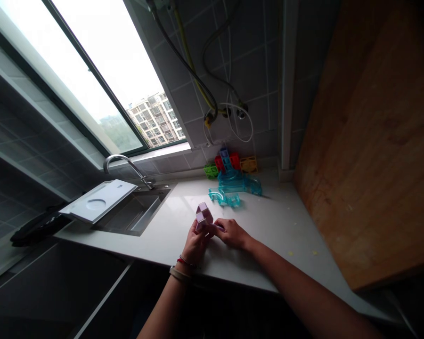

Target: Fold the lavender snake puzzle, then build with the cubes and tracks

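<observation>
A small pale pink block piece stands on the white counter near its front edge. My left hand is closed around the piece's lower part from the left. My right hand pinches it from the right, fingers curled against it. Behind them lies a loose curved teal piece. Further back a teal track assembly sits against red, green, blue and yellow blocks by the tiled wall.
A steel sink with a curved tap is sunk in the counter at left, a white board lying across it. A large wooden board leans at the right. Hoses hang on the wall under the window.
</observation>
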{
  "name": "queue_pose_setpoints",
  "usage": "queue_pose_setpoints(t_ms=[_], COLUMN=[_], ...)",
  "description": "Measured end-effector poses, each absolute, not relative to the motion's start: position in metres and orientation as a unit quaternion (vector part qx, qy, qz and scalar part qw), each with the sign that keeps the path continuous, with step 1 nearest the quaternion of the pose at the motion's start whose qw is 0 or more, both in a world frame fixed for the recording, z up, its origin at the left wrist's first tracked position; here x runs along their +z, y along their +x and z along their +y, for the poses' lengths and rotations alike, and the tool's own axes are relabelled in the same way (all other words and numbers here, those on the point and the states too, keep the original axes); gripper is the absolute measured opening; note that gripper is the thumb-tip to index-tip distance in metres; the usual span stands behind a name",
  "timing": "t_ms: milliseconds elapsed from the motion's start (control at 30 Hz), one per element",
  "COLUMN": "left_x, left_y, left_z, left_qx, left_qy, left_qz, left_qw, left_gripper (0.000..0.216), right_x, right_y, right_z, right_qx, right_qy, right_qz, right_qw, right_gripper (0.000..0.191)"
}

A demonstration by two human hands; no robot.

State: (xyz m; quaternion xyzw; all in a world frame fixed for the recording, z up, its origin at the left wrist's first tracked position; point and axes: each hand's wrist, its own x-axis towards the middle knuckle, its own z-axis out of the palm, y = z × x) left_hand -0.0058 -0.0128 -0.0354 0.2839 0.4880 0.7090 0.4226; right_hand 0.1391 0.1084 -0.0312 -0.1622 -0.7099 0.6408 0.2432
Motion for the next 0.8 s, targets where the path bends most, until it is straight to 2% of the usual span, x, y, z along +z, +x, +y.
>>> queue_pose_setpoints(t_ms=[100, 267, 533, 667, 800], left_x=[-0.035, -0.031, -0.029, -0.03, -0.033], left_y=[-0.004, -0.001, 0.001, -0.001, -0.003], left_z=[-0.013, -0.011, -0.014, -0.013, -0.013], left_qx=[0.711, 0.706, 0.701, 0.707, 0.711], left_qy=[0.289, 0.3, 0.296, 0.293, 0.287], left_qz=[0.486, 0.494, 0.497, 0.494, 0.502], left_qw=[0.418, 0.409, 0.418, 0.412, 0.401], left_gripper=[0.059, 0.062, 0.06, 0.056, 0.06], right_x=[-0.033, -0.035, -0.025, -0.021, -0.02], right_y=[0.137, 0.134, 0.146, 0.149, 0.148], right_z=[0.109, 0.111, 0.114, 0.117, 0.117], right_qx=[0.664, 0.746, 0.839, 0.864, 0.872], right_qy=[-0.16, -0.145, -0.098, -0.084, -0.099], right_qz=[-0.699, -0.644, -0.534, -0.493, -0.478], right_qw=[0.211, 0.089, -0.034, -0.064, -0.042], right_gripper=[0.029, 0.036, 0.025, 0.027, 0.027])
